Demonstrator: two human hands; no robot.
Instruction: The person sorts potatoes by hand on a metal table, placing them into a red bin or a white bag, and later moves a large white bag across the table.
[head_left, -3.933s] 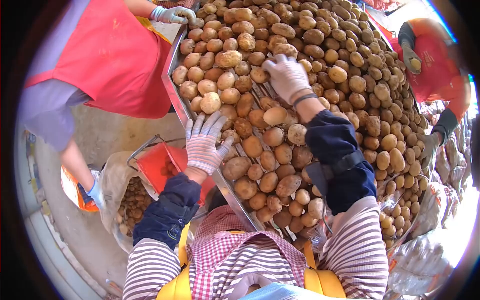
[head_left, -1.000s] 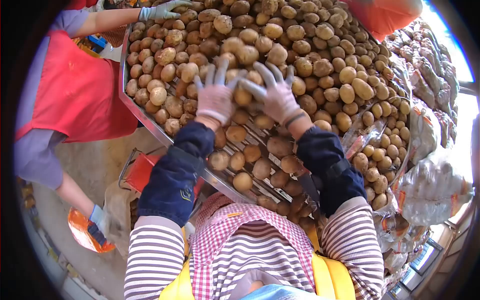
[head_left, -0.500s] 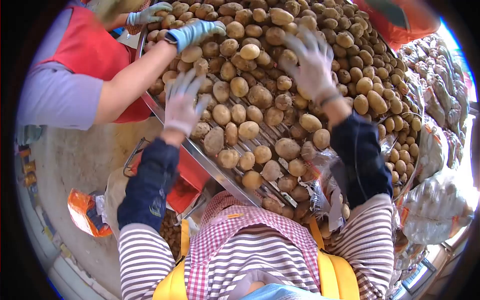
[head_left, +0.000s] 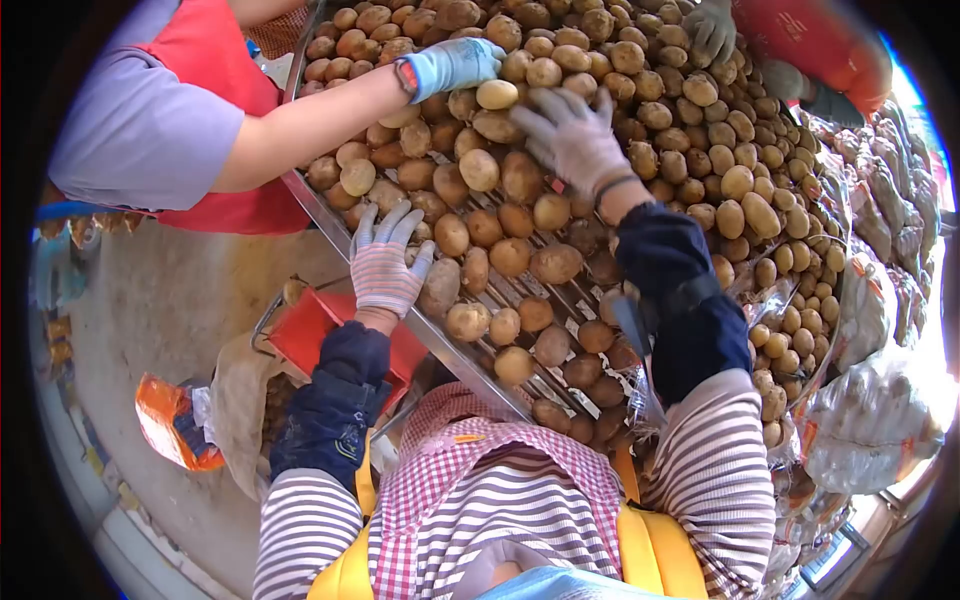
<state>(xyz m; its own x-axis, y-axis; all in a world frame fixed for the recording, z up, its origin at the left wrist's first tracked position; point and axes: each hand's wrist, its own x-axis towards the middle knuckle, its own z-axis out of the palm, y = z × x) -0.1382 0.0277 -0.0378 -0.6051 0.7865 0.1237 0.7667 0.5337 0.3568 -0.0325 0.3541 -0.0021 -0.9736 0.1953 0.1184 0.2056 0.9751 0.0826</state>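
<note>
Potatoes (head_left: 480, 170) lie spread over a slatted metal sorting table (head_left: 440, 345). My left hand (head_left: 387, 262), in a striped pale glove, is at the table's left edge with its fingers apart over potatoes, holding nothing. My right hand (head_left: 575, 142), gloved too, reaches palm down onto potatoes near the middle, its fingers spread. Close to it, a co-worker's blue-gloved hand (head_left: 455, 68) rests beside a pale potato (head_left: 497, 95). Between my arms, the slats show through gaps among the potatoes.
A co-worker in a red apron (head_left: 215, 80) stands at the left. Another person's gloved hand (head_left: 712, 28) is at the top right. A red crate (head_left: 310, 335) sits below the table's left edge. Filled plastic sacks (head_left: 875, 410) line the right side.
My right hand has moved left and slightly down. My left hand has dropped toward the table's edge. The co-worker's blue-gloved hand has shifted right; another person's gloved hand now shows at the top right.
</note>
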